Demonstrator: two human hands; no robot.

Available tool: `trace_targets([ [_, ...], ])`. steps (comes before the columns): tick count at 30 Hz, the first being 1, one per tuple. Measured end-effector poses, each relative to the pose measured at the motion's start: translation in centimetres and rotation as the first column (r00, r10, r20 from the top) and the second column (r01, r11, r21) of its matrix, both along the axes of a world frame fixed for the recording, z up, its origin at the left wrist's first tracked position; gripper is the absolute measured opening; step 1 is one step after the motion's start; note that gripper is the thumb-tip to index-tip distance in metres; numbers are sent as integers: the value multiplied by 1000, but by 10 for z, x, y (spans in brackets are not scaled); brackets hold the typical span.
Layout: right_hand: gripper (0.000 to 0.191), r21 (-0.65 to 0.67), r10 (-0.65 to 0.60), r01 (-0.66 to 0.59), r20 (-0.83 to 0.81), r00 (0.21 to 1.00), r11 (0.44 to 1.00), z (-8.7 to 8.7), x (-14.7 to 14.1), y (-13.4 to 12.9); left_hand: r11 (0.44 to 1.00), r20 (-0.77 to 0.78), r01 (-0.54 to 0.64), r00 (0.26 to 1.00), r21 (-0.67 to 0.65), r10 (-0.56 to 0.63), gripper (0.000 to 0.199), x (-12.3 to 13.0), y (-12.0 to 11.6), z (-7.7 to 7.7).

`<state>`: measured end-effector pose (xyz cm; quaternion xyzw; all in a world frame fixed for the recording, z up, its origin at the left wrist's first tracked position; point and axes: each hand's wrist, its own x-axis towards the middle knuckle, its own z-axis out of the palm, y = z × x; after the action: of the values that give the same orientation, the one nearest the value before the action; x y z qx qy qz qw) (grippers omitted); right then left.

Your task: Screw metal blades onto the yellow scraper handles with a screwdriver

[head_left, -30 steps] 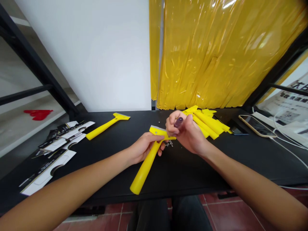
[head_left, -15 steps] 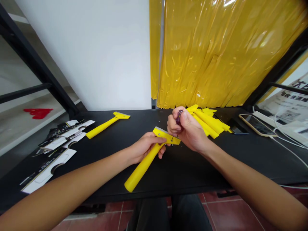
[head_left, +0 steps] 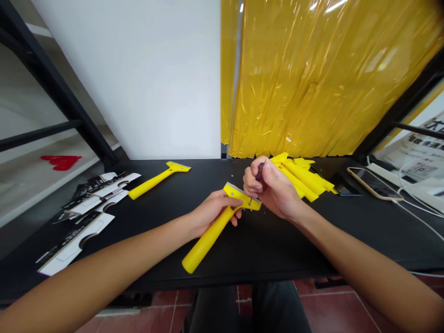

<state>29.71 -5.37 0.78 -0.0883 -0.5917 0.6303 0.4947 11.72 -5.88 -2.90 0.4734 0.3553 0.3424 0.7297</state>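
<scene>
My left hand (head_left: pixel 215 210) is closed around the head of a yellow scraper (head_left: pixel 211 240), thumb across its face, with the handle slanting down toward me. A thin metal blade edge and screws show on that head. In my closed right hand (head_left: pixel 272 187) is a screwdriver (head_left: pixel 260 171) with a dark purple handle; its thin shaft reaches down to a screw at the right end of the scraper head. Small screws (head_left: pixel 247 210) lie on the black table just below the head. Another yellow scraper (head_left: pixel 157 179) rests on the table to the left.
Behind my right hand is a pile of yellow scrapers (head_left: pixel 305 178). Printed cardboard sleeves (head_left: pixel 81 240) lie at the left. A phone (head_left: pixel 374 183) with white cables (head_left: pixel 416 217) is at the right. A white panel (head_left: pixel 156 83) and yellow plastic sheeting (head_left: pixel 294 83) stand behind the table.
The whole view has shifted slightly, so things sit a little further right. Both hands keep their hold, and the screwdriver stays at the same end of the scraper head.
</scene>
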Motion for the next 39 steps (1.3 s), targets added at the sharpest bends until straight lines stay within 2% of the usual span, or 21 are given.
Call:
trace_targets([
  [4,29,109,-4,-5,80,997,994,-3,1,0,1000,22,-29,999,8,29,18,1,1,-1],
  [10,24,59,9,-9,4,1000,998,-2,-1,-2,993,47,-108,993,-47,110,19,3,0,3],
  [16,32,164,6,-23,102,995,986,1,4,0,994,49,-101,994,-31,102,14,2,0,4],
  [22,27,54,44,-48,59,997,997,-1,2,-3,994,46,-103,994,-32,104,15,2,0,4],
  [24,24,60,36,-39,48,998,997,-1,1,-3,994,55,-103,993,-42,106,14,2,0,5],
  [27,30,99,2,-8,61,998,995,-1,1,-1,992,73,-120,990,-50,123,15,2,0,5],
  [31,38,45,-18,17,31,999,999,-1,0,-1,988,73,-141,987,-69,146,19,1,0,5],
  [36,27,22,-42,41,18,999,999,-2,0,-1,988,45,-133,990,-74,137,18,2,0,6],
  [39,29,39,-65,64,42,997,997,-2,0,3,988,48,-139,989,-69,143,17,2,1,5],
])
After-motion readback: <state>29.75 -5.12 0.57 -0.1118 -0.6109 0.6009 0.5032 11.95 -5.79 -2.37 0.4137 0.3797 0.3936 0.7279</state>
